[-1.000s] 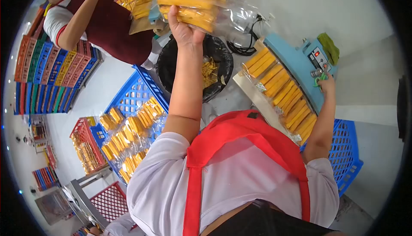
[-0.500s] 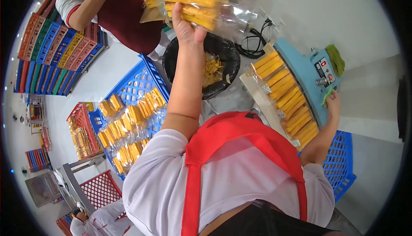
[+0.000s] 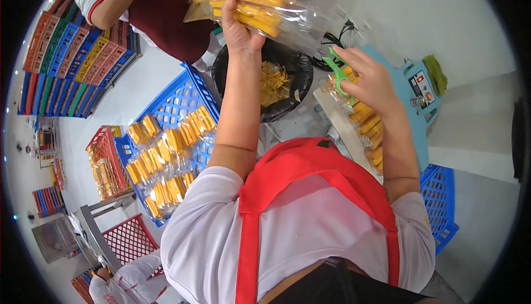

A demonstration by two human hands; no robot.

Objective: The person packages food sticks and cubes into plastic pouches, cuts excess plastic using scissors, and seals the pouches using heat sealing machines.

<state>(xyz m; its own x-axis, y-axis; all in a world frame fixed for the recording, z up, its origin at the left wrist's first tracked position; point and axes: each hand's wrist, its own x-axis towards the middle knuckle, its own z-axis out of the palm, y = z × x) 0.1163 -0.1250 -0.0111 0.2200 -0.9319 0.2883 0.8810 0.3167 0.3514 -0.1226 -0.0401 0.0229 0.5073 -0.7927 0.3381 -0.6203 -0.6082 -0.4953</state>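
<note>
My left hand [image 3: 242,36] is raised and closed around a clear plastic bag [image 3: 254,14] of long yellow sticks, whose loose end extends to the right. My right hand [image 3: 369,80] has fingers through green scissors [image 3: 338,73], with the blades pointing up-left toward the bag's loose end. I cannot tell whether they touch the plastic. Below my right hand, more bagged yellow sticks [image 3: 369,130] lie in a row along the ledge of a light-blue sealing machine [image 3: 408,110], partly hidden by my forearm.
Under my left hand stands a bin lined with a black bag [image 3: 303,63], holding yellow scraps [image 3: 275,84]. Left of it, a blue crate [image 3: 160,102] holds bagged sticks. Another person [image 3: 160,19] works at the upper left, near stacked crates [image 3: 72,63]. A cable [image 3: 326,50] hangs by the wall.
My right hand has come up and left from beside the machine's control panel to near the bag, bringing the green scissors. The bag in my left hand has shifted only slightly.
</note>
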